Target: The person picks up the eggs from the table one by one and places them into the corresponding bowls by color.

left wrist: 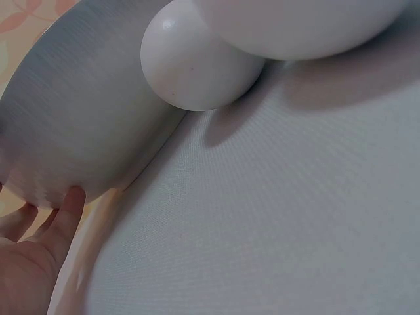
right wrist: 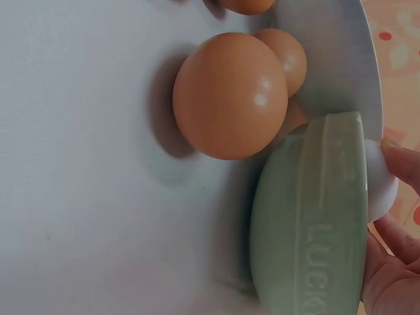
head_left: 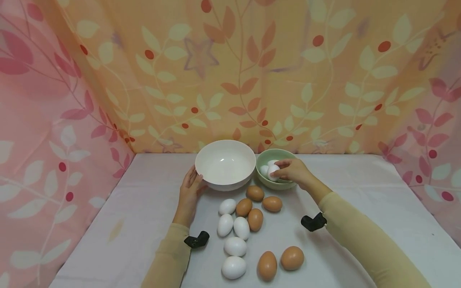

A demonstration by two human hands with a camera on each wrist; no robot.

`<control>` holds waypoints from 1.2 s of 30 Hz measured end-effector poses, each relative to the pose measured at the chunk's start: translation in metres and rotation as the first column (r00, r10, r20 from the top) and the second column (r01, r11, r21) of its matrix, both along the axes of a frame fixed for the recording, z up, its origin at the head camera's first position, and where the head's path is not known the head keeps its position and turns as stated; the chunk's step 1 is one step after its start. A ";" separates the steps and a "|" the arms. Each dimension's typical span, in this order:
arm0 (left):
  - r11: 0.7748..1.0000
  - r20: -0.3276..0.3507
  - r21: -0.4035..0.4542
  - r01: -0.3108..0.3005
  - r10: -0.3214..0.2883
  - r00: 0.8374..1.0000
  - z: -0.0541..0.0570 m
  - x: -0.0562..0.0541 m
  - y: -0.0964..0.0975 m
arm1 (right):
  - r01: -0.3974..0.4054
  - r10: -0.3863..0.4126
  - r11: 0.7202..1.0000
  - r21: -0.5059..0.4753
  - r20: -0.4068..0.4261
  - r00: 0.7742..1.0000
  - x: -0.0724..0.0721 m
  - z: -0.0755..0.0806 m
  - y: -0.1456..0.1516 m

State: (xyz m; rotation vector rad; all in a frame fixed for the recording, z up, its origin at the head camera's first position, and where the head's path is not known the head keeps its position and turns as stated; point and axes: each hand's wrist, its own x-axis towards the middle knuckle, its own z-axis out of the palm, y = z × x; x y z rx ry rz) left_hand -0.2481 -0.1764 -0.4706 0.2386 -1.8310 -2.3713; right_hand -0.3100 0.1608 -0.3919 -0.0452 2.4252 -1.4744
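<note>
A large white bowl (head_left: pixel 226 166) stands at the back of the table. My left hand (head_left: pixel 189 194) rests against its left outer wall, fingers and thumb touching the outside, as the left wrist view also shows. To its right is a smaller green bowl (head_left: pixel 263 157) with white eggs in it. My right hand (head_left: pixel 296 173) is over the green bowl and pinches a white egg (head_left: pixel 273 173) between thumb and fingers. In the right wrist view this egg (right wrist: pixel 380 184) shows above the rim, partly hidden by the bowl.
White eggs (head_left: pixel 235 247) and brown eggs (head_left: pixel 255 219) lie in a loose group in front of the bowls. Two brown eggs (head_left: pixel 292 258) lie nearer the front. Patterned cloth (head_left: pixel 237 80) hangs behind and at both sides of the white-covered table (head_left: pixel 144 224).
</note>
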 end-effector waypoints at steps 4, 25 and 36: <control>1.000 0.003 -0.002 0.003 -0.003 1.000 -0.001 -0.001 0.000 | 0.015 -0.015 1.000 0.018 0.004 1.000 -0.002 -0.002 0.002; 1.000 -0.008 0.010 0.007 -0.007 1.000 0.000 0.000 0.001 | -0.013 0.016 0.999 0.036 -0.088 0.996 -0.004 -0.008 -0.008; 1.000 0.002 -0.005 0.004 -0.004 1.000 0.000 0.001 0.001 | -0.007 0.014 0.998 0.069 -0.104 0.995 0.002 -0.002 -0.004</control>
